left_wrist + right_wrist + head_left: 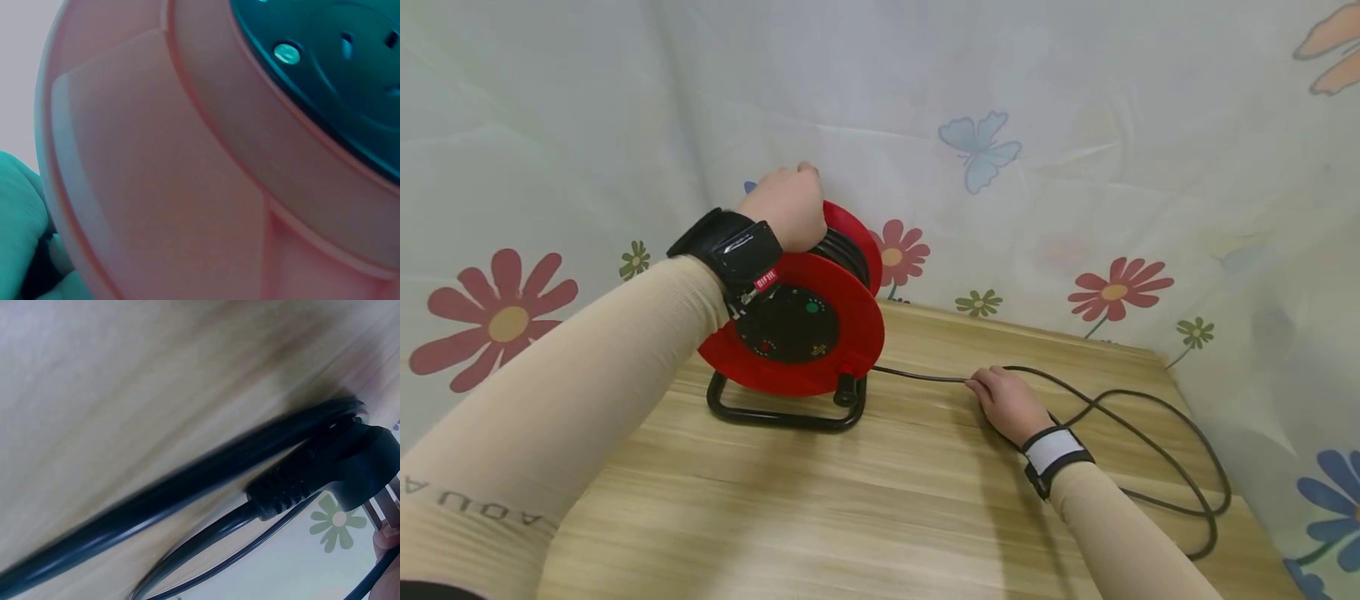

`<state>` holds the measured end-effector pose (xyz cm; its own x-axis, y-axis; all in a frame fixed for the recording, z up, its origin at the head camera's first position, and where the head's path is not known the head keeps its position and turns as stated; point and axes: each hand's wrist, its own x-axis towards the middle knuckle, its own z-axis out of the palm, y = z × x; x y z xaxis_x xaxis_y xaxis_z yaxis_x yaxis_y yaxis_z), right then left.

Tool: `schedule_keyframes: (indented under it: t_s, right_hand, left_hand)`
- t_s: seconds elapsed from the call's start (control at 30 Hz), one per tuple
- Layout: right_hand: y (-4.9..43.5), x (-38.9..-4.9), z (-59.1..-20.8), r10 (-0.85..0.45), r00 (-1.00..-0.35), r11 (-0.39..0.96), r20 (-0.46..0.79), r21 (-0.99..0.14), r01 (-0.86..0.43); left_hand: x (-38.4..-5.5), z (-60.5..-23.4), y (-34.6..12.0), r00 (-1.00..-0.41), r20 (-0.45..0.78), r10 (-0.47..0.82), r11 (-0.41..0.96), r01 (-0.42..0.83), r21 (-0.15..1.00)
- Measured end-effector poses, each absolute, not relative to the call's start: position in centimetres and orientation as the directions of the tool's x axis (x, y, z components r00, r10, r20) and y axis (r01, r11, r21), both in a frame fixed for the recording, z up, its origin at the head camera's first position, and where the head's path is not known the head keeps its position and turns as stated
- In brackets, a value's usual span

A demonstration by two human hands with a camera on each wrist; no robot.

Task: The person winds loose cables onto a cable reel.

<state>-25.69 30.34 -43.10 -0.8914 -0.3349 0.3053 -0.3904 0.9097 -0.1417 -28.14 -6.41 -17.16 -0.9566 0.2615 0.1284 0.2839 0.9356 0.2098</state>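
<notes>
Left hand [786, 208]: fingers curled, gripping at the top of red cable reel [786, 325], which stands on its black frame [786, 418] below that hand. Right hand [1011, 406], low by the tabletop [895, 492], pinches black cable [923, 377] running from its fingertips to the reel; loose loops lie right of it. Plug [361, 467] near right hand; can't tell if also held.

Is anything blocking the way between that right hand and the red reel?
Nothing visible is: only the black cord, pinched by the right hand, spans the gap to the red reel. The cord's loops lie on the hand's other side.
</notes>
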Motion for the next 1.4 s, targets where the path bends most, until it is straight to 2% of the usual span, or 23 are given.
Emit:
schedule_keyframes:
  t_s: [0.47,0.8,0.93,1.13,1.4]
  right_hand:
    - [31.4,-24.7,-41.9,-0.331,-0.883,0.909,0.332,-0.139,-0.393]
    - [31.9,-23.8,-40.8,-0.29,-0.899,0.927,0.329,-0.138,-0.35]
    - [31.9,-23.8,-40.6,-0.265,-0.908,0.919,0.325,-0.199,-0.34]
    - [31.7,-22.7,-39.7,-0.113,-0.95,0.911,0.292,-0.352,-0.217]
    - [31.5,-21.0,-39.0,-0.046,-0.971,0.901,0.237,-0.411,-0.143]
  left_hand:
    - [-27.1,-16.9,-5.6,-0.927,0.156,0.341,0.901,0.369,0.228]
    - [-27.5,-17.4,-5.7,-0.934,0.215,0.285,0.906,0.336,0.259]
    - [-27.5,-17.4,-5.6,-0.938,0.231,0.256,0.912,0.314,0.263]
    - [-27.2,-17.7,-5.2,-0.944,0.228,0.24,0.907,0.301,0.294]
    - [-26.4,-18.2,-4.8,-0.941,0.234,0.243,0.902,0.308,0.303]
